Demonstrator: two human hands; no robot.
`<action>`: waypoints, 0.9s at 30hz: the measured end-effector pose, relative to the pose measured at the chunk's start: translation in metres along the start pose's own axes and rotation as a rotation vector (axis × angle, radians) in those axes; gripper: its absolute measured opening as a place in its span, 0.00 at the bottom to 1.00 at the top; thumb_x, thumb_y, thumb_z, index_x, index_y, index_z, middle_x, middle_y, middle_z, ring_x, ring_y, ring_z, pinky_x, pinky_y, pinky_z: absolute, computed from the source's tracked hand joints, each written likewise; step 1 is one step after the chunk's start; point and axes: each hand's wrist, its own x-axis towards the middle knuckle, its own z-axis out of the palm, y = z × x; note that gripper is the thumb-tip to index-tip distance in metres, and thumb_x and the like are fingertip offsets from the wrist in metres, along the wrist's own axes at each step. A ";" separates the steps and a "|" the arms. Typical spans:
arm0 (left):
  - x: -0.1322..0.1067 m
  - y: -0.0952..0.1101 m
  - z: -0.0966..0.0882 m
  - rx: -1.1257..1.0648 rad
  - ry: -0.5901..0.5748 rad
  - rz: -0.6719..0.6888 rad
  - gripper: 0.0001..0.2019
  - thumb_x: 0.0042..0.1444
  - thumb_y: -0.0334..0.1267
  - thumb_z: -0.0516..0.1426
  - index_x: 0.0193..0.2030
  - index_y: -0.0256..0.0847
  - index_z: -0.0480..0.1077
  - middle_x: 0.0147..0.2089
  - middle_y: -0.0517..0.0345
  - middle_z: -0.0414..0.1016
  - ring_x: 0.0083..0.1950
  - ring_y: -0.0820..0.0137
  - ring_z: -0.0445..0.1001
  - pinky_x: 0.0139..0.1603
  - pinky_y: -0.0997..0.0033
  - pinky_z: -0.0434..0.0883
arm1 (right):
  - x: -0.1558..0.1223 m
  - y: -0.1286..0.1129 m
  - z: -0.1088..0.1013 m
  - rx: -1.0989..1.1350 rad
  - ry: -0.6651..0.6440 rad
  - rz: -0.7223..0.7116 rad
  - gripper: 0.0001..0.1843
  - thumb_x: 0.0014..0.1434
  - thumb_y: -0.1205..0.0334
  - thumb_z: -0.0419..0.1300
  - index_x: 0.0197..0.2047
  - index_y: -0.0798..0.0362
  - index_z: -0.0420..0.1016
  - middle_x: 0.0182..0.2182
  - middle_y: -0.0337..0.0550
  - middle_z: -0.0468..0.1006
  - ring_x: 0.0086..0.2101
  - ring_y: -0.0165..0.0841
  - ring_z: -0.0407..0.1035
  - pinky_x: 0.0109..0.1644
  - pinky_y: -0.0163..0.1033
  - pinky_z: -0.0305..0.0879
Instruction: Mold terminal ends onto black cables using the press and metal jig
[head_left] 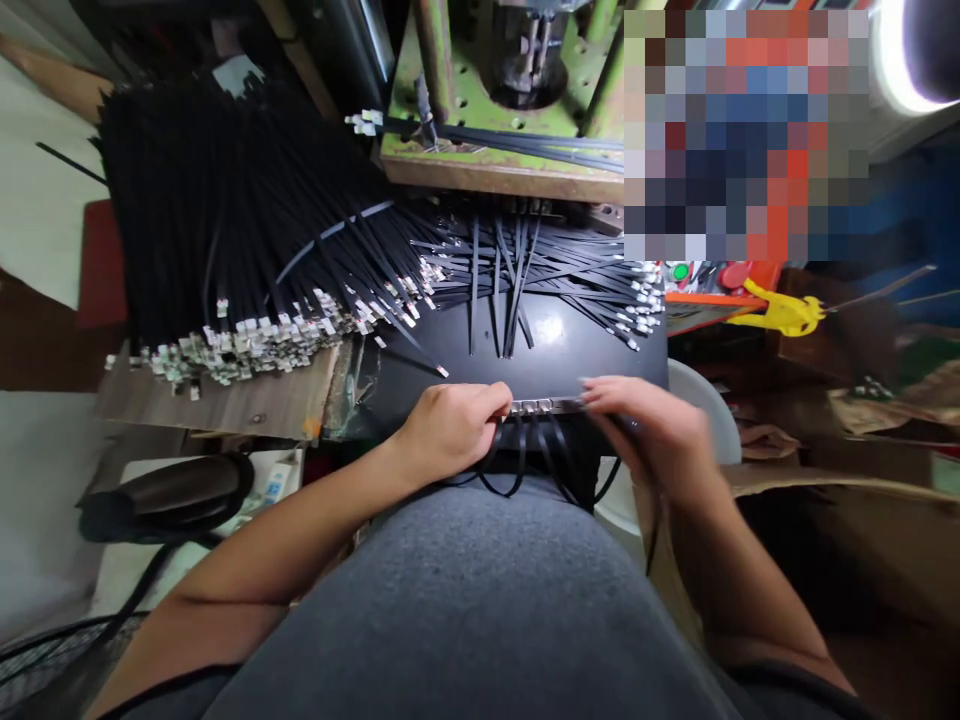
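Both of my hands pinch the ends of a short row of black straps with small metal heads (546,406), lined up side by side at the near edge of a black work surface (562,345). My left hand (450,430) is curled closed on the row's left end. My right hand (645,425) grips the right end with its fingers pressed together. The straps' black tails loop down over the edge toward my lap.
A big heap of black straps with metal heads (247,240) lies on a board at left. More loose straps (540,265) fan across the back of the surface. A green press machine (502,90) stands behind, a yellow tool (780,312) at right, a lamp (915,55) top right.
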 end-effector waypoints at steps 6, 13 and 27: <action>-0.016 -0.012 -0.008 -0.037 0.061 0.077 0.07 0.62 0.28 0.52 0.39 0.41 0.70 0.39 0.59 0.78 0.46 0.68 0.76 0.50 0.67 0.72 | 0.011 0.004 0.036 0.029 -0.073 -0.118 0.07 0.66 0.64 0.54 0.39 0.47 0.74 0.43 0.46 0.80 0.47 0.41 0.75 0.52 0.49 0.74; -0.025 -0.050 -0.008 0.214 0.345 -0.478 0.17 0.56 0.47 0.65 0.44 0.40 0.65 0.42 0.53 0.73 0.43 0.63 0.73 0.45 0.62 0.71 | 0.020 0.002 0.042 -0.097 -0.102 -0.284 0.12 0.65 0.72 0.50 0.42 0.50 0.73 0.41 0.48 0.78 0.43 0.39 0.74 0.47 0.47 0.75; -0.160 -0.073 -0.059 0.111 0.112 -0.605 0.22 0.62 0.48 0.57 0.63 0.66 0.61 0.43 0.72 0.78 0.40 0.65 0.78 0.44 0.62 0.75 | 0.237 0.044 0.000 -0.293 0.220 -0.176 0.25 0.64 0.52 0.59 0.60 0.56 0.68 0.62 0.55 0.67 0.62 0.46 0.59 0.68 0.55 0.55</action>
